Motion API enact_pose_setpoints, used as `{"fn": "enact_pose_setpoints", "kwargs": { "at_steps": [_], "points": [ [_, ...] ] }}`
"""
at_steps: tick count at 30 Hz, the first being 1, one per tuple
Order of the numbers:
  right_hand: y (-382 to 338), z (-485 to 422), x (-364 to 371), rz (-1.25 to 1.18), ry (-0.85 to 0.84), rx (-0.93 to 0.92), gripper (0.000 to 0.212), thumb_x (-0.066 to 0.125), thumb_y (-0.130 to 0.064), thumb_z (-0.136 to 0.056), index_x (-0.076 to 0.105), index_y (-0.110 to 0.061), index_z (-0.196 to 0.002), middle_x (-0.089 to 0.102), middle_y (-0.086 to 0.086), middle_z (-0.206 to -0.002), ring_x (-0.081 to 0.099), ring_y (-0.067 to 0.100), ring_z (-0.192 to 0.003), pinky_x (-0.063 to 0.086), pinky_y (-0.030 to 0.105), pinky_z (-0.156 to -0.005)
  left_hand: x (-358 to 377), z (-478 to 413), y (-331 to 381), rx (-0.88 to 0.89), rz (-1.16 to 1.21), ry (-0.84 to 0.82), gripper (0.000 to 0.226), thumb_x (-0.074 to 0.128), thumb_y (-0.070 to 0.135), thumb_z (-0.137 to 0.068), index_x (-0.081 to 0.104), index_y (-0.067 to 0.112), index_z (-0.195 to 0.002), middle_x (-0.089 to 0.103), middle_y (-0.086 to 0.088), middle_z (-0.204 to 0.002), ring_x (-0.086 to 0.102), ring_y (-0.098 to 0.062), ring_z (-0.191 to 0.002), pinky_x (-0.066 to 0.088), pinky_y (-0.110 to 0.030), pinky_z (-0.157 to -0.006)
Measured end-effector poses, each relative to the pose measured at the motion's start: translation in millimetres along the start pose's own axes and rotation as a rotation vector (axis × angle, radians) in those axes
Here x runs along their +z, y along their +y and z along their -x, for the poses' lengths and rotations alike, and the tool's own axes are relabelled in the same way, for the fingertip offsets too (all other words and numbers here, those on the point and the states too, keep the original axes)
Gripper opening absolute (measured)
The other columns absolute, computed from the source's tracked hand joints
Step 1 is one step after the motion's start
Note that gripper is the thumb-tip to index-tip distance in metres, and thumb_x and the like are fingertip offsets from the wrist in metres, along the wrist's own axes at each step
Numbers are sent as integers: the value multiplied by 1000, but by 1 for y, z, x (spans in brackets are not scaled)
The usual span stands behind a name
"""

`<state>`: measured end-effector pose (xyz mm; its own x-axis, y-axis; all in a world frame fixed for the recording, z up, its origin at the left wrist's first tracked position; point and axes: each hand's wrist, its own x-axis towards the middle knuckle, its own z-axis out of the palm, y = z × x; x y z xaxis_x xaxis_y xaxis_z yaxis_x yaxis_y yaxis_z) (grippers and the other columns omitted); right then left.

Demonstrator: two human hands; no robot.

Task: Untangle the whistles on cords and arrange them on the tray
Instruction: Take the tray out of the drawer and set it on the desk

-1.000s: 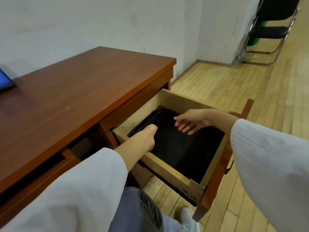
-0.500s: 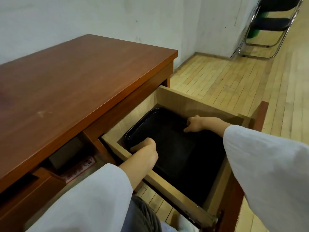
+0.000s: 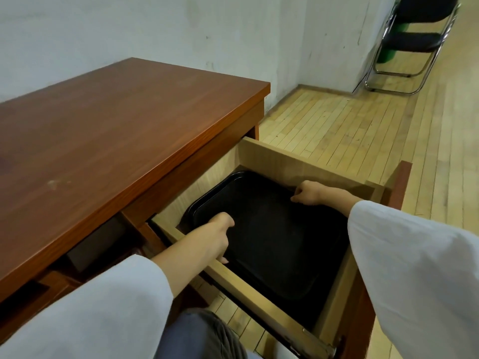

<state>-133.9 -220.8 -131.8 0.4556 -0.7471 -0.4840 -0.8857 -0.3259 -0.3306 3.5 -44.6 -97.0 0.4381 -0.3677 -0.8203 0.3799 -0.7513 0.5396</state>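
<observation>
A pale wooden floor [image 3: 363, 130] is spreading out to the right, and a white wall is standing behind everything. A big red-brown wooden tabletop [image 3: 116, 130] is filling the left side. A black folding chair [image 3: 409, 42] with shiny metal legs is standing far away by the wall, well apart from the tabletop.

A light wooden drawer [image 3: 285, 156] is sticking out from under the right front corner of the tabletop. It is pulled wide open, and its red-brown front is pointing to the right.

A flat black tray [image 3: 272, 242] is lying inside the drawer. It is covering most of the drawer's bottom, and one rounded corner is sitting near the drawer's back left corner.

Both arms are wearing loose white sleeves [image 3: 414, 268] and are reaching down into the drawer.

The left hand [image 3: 215, 237] is reaching over the near side of the drawer. Its fingers are curling down at the near edge of the tray, and its grip is closing on that edge.

The right hand [image 3: 308, 194] is sitting by the far side of the drawer. Its knuckles are pointing up, its fingers are curling under, and its grip is closing on the far edge of the tray. The fingertips are hiding in the dark.
</observation>
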Motion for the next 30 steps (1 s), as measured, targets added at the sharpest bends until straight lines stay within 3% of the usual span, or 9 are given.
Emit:
{"fn": "enact_pose_setpoints", "kwargs": {
  "at_steps": [5,9,12,14,17,21,23,27,30],
  "points": [
    [-4,13,-9,84,38,12,27,53,-28,-92,62,-7,-106,62,9,-103,56,21,-87,41,29,-74,-17,13,23,55,-101,11,45,54,13,-92,41,8,-134,30,-18,-148,21,-42,-137,26,-58,-106],
    [-9,30,-22,181,27,8,34,54,-33,-91,61,-6,-110,62,8,-103,56,22,-88,42,31,-75,-27,18,31,112,-294,31,51,59,6,-87,43,10,-136,27,-20,-148,26,-40,-136,33,-51,-106],
    [-15,48,-26,241,40,57,60,54,-37,-91,34,-5,-137,54,13,-126,54,28,-111,45,35,-88,-24,18,27,192,-466,107,63,57,-5,-84,37,9,-142,34,-19,-145,32,-36,-134,35,-46,-108],
    [-18,63,-27,260,47,89,74,53,-39,-91,15,-6,-145,47,15,-136,49,31,-119,43,37,-95,-20,22,22,244,-451,205,62,56,-7,-85,38,10,-141,36,-17,-145,33,-34,-135,36,-43,-108],
    [-23,87,-33,278,-9,143,60,50,-35,-94,30,-4,-140,50,15,-130,56,27,-96,50,32,-72,-21,24,20,351,-451,185,44,51,-9,-87,50,0,-130,47,-20,-137,44,-36,-128,42,-42,-100],
    [-20,107,-36,172,-204,293,54,51,-38,-92,44,-1,-129,56,18,-95,63,29,-70,52,32,-49,-25,36,17,419,-415,273,35,50,-9,-88,58,0,-121,51,-16,-131,48,-30,-123,42,-37,-95],
    [-14,118,-37,156,-177,291,57,49,-42,-92,42,0,-129,56,18,-98,64,26,-65,50,29,-44,-28,44,17,455,-387,271,34,50,-9,-88,59,-1,-119,53,-18,-126,50,-30,-116,42,-34,-91],
    [3,150,-40,74,-98,252,48,43,-45,-94,45,-3,-117,54,13,-87,61,21,-57,52,25,-46,-27,60,15,553,-384,238,29,45,-11,-88,63,-6,-111,55,-16,-102,46,-22,-76,42,-30,-71],
    [14,172,-40,38,-71,264,50,38,-47,-95,51,1,-105,61,16,-82,60,22,-51,52,26,-46,-22,77,16,677,-381,257,29,43,-10,-87,69,2,-83,57,-18,-117,55,-26,-87,48,-35,-78]
  ]
}}
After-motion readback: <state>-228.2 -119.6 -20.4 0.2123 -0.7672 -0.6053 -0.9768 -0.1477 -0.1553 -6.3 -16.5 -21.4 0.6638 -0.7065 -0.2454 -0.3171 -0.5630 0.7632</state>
